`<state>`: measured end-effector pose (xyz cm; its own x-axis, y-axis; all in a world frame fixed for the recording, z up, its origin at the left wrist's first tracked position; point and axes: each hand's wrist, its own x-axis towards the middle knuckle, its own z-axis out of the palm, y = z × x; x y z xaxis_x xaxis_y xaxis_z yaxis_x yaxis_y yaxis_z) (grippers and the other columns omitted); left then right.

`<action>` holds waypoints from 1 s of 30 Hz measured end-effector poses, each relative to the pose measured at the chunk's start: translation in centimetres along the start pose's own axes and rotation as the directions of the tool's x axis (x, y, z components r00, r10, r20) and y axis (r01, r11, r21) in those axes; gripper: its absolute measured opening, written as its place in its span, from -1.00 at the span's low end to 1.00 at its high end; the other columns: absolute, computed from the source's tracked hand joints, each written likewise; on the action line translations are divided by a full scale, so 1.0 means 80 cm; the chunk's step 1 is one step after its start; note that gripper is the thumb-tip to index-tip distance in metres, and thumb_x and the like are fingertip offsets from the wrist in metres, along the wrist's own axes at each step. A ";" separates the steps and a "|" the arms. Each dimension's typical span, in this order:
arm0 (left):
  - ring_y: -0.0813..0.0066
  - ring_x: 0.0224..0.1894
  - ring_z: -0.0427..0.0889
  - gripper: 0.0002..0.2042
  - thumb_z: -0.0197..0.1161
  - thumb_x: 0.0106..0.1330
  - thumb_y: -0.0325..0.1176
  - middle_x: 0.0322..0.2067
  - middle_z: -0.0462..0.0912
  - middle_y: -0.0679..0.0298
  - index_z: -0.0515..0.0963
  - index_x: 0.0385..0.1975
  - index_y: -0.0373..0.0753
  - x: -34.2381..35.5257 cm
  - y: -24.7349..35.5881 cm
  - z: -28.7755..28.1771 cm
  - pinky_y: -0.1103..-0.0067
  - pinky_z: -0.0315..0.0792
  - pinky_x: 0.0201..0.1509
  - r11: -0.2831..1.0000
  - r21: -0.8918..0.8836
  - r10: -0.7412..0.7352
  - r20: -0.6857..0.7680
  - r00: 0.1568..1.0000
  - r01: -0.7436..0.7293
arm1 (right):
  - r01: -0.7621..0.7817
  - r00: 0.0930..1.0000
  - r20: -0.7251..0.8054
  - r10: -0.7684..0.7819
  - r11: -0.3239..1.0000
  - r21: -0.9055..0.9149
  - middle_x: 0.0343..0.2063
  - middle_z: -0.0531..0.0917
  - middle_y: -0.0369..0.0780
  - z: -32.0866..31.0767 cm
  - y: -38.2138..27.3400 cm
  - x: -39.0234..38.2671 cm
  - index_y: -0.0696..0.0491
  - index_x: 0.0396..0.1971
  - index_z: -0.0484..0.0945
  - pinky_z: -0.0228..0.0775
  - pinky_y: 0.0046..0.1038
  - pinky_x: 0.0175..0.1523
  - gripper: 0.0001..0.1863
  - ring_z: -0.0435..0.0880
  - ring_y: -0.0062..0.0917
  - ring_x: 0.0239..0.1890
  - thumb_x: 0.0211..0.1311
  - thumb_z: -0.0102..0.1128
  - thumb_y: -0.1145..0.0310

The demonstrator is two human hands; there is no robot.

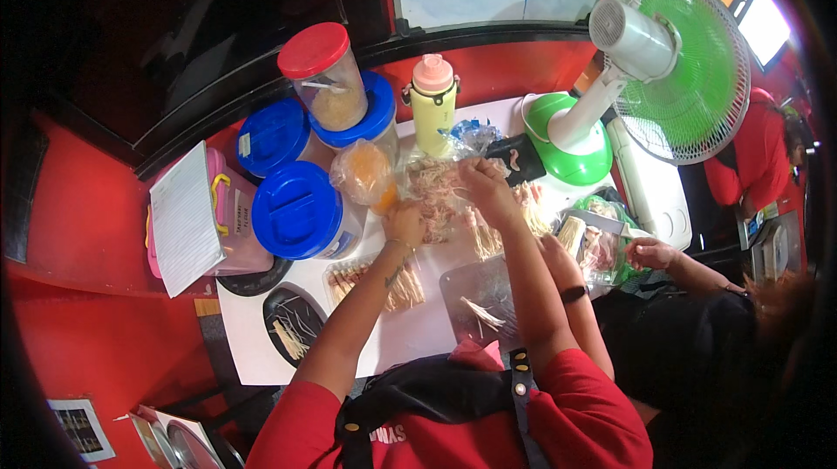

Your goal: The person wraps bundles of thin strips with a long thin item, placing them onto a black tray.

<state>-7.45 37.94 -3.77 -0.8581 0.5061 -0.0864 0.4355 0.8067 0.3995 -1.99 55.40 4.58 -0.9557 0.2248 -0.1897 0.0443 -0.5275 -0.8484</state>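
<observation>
– How's the reach?
– Stretched well forward: left hand [405, 223] at the left of the sliced meat [438, 218] on the table [397, 338], right hand [486, 183] curled at its right
– Gripping anything?
– I can't tell for either

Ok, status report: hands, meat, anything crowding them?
Left hand at left edge of sliced meat. Right hand at its right side. Both grips unclear. Pale mushroom bundles close by, right.
</observation>
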 end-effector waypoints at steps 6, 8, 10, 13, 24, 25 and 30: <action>0.14 -0.29 0.58 -0.53 0.02 0.08 -0.34 -0.38 0.60 0.10 0.25 0.07 -0.13 0.020 0.022 -0.019 0.27 0.34 -0.11 0.975 0.180 0.113 0.120 0.986 -0.133 | 0.220 0.969 0.246 0.027 0.359 -0.907 -0.41 0.52 -0.33 -0.056 0.023 0.018 0.07 -0.34 0.49 0.33 -0.47 -0.19 -0.80 0.51 -0.60 -0.31 0.22 0.00 0.26; 0.14 -0.34 0.59 -0.48 -0.10 0.16 -0.37 -0.29 0.58 0.05 0.11 0.19 -0.24 0.025 0.015 -0.021 0.26 0.35 -0.08 0.922 0.312 0.187 0.163 0.969 -0.230 | 0.324 0.946 0.324 0.030 -0.168 -0.931 -0.41 0.53 -0.30 -0.061 0.038 0.025 0.09 -0.36 0.51 0.34 -0.48 -0.22 -0.80 0.51 -0.62 -0.33 0.21 0.02 0.27; 0.25 -0.17 0.55 -0.59 0.06 0.06 -0.40 -0.37 0.60 0.07 0.35 -0.02 -0.16 0.025 -0.014 -0.015 0.41 0.38 -0.15 0.939 0.253 0.235 0.024 0.972 -0.234 | 0.320 0.940 0.334 0.068 0.163 -0.933 -0.45 0.54 -0.29 -0.018 0.021 0.015 0.13 -0.37 0.52 0.35 -0.56 -0.30 -0.79 0.50 -0.68 -0.37 0.18 0.07 0.28; 0.40 -0.07 0.50 -0.57 0.01 0.08 -0.46 -0.18 0.54 0.11 0.32 0.03 -0.22 0.013 -0.023 -0.019 0.48 0.37 -0.07 0.738 -0.466 0.387 -0.301 0.872 -0.488 | -0.028 0.937 0.173 0.302 0.562 -0.827 -0.51 0.53 -0.24 0.009 -0.002 -0.006 0.15 -0.42 0.48 0.36 -0.53 -0.30 -0.77 0.50 -0.60 -0.42 0.07 0.18 0.28; 0.61 -0.26 0.53 -0.75 0.13 0.22 -0.34 -0.31 0.56 0.30 0.45 -0.13 -0.25 -0.099 0.004 -0.137 0.73 0.39 -0.23 0.286 -0.939 0.411 0.302 0.860 0.193 | 0.212 0.882 0.464 0.089 0.804 -0.556 -0.42 0.52 -0.35 0.053 -0.012 -0.100 0.11 -0.31 0.51 0.29 -0.61 -0.20 -0.84 0.42 -0.72 -0.32 0.13 0.11 0.38; 0.64 -0.33 0.54 -0.77 0.17 0.20 -0.30 -0.38 0.57 0.33 0.48 -0.19 -0.25 -0.108 -0.001 -0.147 0.78 0.38 -0.31 0.345 -0.934 0.462 0.255 0.850 0.093 | 0.147 0.890 0.439 0.122 0.836 -0.529 -0.41 0.53 -0.34 0.067 -0.015 -0.114 0.10 -0.29 0.52 0.30 -0.60 -0.20 -0.83 0.42 -0.71 -0.32 0.13 0.12 0.38; 0.70 -0.36 0.53 -0.81 0.17 0.20 -0.34 -0.43 0.58 0.33 0.50 -0.24 -0.26 -0.153 -0.014 -0.166 0.81 0.34 -0.39 0.445 -0.883 0.478 0.376 0.794 0.150 | 0.183 0.920 0.366 0.136 0.678 -0.712 -0.37 0.55 -0.34 0.100 -0.015 -0.180 0.11 -0.30 0.54 0.30 -0.61 -0.20 -0.82 0.44 -0.72 -0.32 0.13 0.12 0.35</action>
<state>-1.05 26.83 8.97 -0.3710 0.9020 -0.2208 -0.1751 0.1656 0.9705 9.37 46.27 12.29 -0.9802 -0.1650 -0.1093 0.0624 0.2664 -0.9618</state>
